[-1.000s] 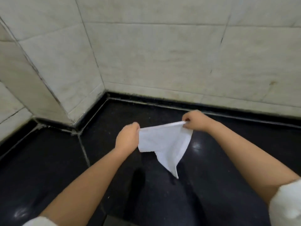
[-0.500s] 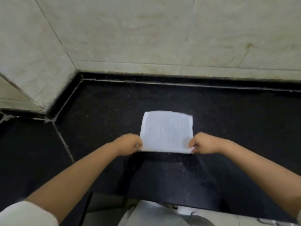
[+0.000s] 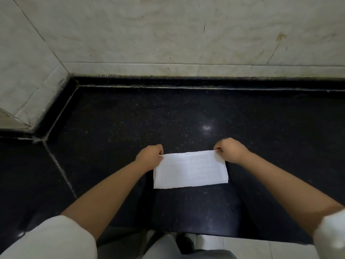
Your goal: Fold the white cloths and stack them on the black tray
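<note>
A white cloth (image 3: 190, 170) lies on the black stone counter (image 3: 168, 118) as a wide rectangle, folded in half, its fold along the near side. My left hand (image 3: 150, 156) pinches its far left corner. My right hand (image 3: 230, 149) pinches its far right corner. Both hands hold the far edge just at or above the counter surface. No black tray is in view.
Pale marble wall tiles (image 3: 186, 34) rise behind the counter and angle in at the left corner (image 3: 37, 101). A seam (image 3: 59, 169) crosses the counter at the left. The counter's near edge (image 3: 205, 233) runs above a light floor and my legs.
The cloth went from hanging in the air to lying flat, then its near edge was carried over to the far edge. My hands moved from the near corners to the far corners.
</note>
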Motion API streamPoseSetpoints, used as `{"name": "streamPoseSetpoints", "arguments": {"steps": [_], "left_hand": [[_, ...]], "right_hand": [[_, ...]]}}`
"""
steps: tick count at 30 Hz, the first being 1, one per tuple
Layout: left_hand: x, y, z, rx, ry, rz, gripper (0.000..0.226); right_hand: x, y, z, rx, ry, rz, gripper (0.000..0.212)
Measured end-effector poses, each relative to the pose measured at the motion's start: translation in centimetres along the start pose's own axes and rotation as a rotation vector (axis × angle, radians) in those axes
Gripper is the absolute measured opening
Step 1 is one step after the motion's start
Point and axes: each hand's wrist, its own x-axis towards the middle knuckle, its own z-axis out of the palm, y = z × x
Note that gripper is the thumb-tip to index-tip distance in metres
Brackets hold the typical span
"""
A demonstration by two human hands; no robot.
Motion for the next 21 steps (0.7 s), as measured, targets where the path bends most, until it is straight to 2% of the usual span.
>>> {"name": "streamPoseSetpoints", "arguments": {"steps": [3,8,11,14,17,21], "left_hand": [[0.4,0.1,1.0,0.05,0.074,-0.012,0.017],[0.5,-0.6,2.8,0.109,0.178,0.02,0.021],[0.6,-0.6,3.2,0.194,0.169,0.034,0.021],[0.6,-0.3,3.3,0.28,0.138,0.039,0.021],[0.9,-0.1,3.2,0.307,0.117,0.007,0.023],[0.7,0.6,2.5,0.355,0.078,-0.004,0.028]], "right_hand": [[0.8,0.3,1.1,-0.037,0.046,0.05,0.024],[1.1,0.4,2.8,-0.093,0.131,0.003,0.028],[1.2,0.1,3.6,-0.166,0.126,-0.021,0.025],[1.4,-0.2,3.7,-0.134,0.13,0.019,0.026],[1.9,-0.4,3.0,-0.048,0.081,0.088,0.03],[2.2,-1.1,0.8,-0.062,-0.001,0.074,0.027]]}}
